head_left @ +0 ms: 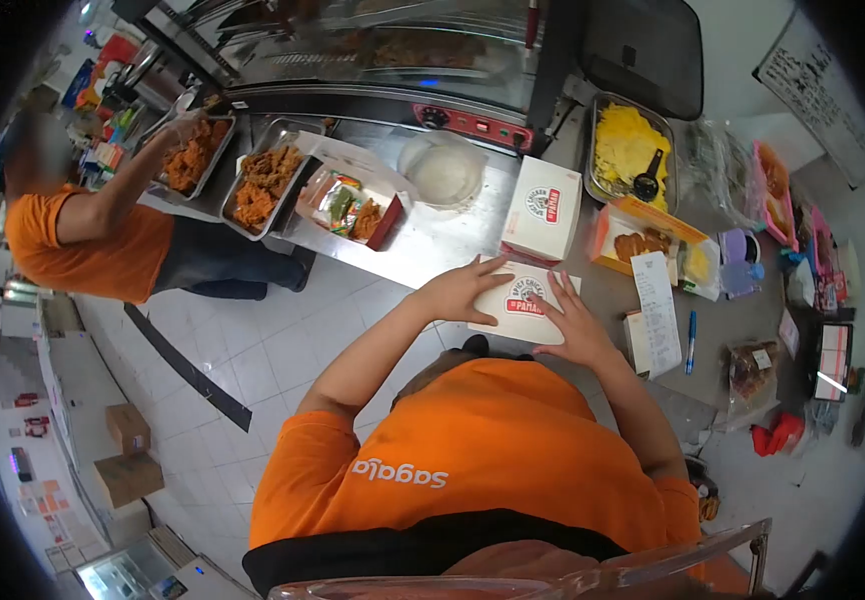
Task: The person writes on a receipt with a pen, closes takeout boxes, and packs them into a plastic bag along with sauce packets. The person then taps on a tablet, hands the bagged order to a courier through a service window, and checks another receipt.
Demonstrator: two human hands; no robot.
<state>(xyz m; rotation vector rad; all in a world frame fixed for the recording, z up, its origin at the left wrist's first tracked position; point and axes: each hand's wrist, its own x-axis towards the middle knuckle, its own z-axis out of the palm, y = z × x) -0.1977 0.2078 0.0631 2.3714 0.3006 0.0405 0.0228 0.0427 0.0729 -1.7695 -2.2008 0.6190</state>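
Observation:
A closed white box with a red and black logo [543, 325] lies at the counter's front edge, between my hands. My left hand [466, 293] rests on its left side with the fingers spread. On its right side lies my right hand [575, 325], fingers also apart. Just behind stands a second closed white box [544, 208]. An open box [353, 200] with fried chicken and a green packet is farther left. Right of the closed boxes, a yellow-orange box [608, 243] holds chicken, and a paper receipt [658, 310] lies in front of it.
A co-worker in an orange shirt [93, 240] reaches over a tray of chicken [193, 160] at the left; another chicken tray [263, 190] is beside it. Behind are a glass warmer [373, 50], clear round containers [443, 170] and a tray of yellow food [628, 145]. A blue pen [692, 342] lies right.

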